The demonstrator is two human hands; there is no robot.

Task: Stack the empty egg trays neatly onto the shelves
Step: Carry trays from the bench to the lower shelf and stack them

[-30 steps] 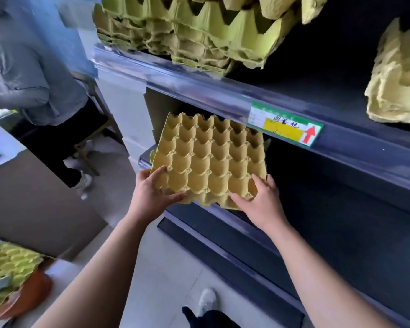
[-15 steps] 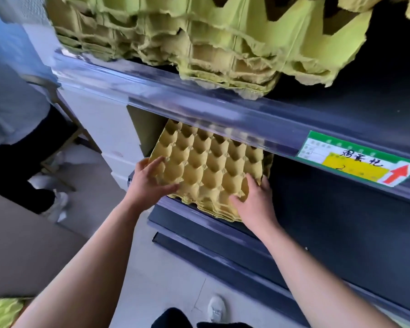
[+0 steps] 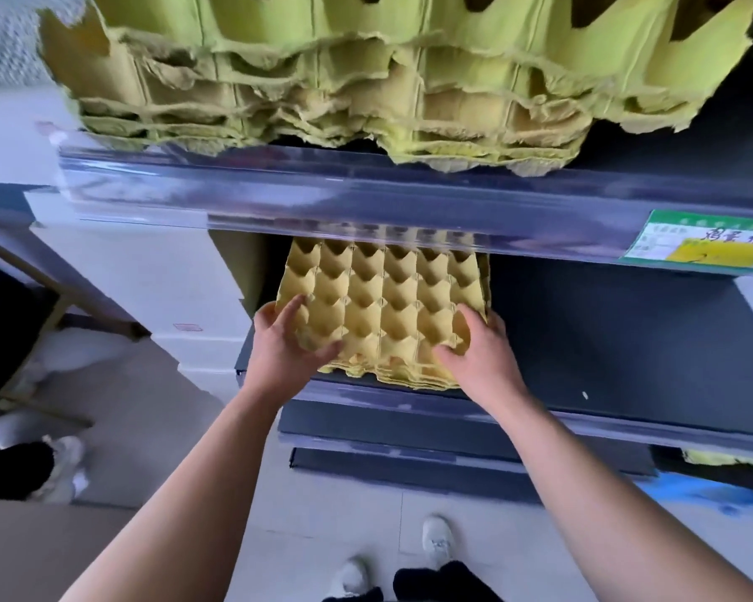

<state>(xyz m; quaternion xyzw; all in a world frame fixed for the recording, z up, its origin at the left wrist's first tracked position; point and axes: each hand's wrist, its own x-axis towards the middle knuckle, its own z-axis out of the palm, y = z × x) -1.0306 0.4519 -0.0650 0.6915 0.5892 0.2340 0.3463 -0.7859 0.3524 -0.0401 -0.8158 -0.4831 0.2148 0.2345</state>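
A thin stack of yellow egg trays point(image 3: 383, 306) lies on the dark lower shelf point(image 3: 605, 332), its far edge tucked under the upper shelf's clear front strip point(image 3: 322, 197). My left hand point(image 3: 285, 345) grips the stack's near left corner. My right hand point(image 3: 481, 351) grips its near right corner. A tall stack of yellow-green egg trays point(image 3: 344, 80) fills the upper shelf above.
A green and yellow price label point(image 3: 709, 245) hangs on the upper shelf edge at the right. White cabinet panels point(image 3: 148, 275) stand left of the shelf. Another person's dark trouser legs and pale shoe point(image 3: 62, 471) are at the far left. My own shoes point(image 3: 435, 540) are on the tiled floor below.
Both hands have carried the egg tray from a tilted hold in front of the shelf down and inward, so it now lies flat on the lower shelf. The camera moved closer.
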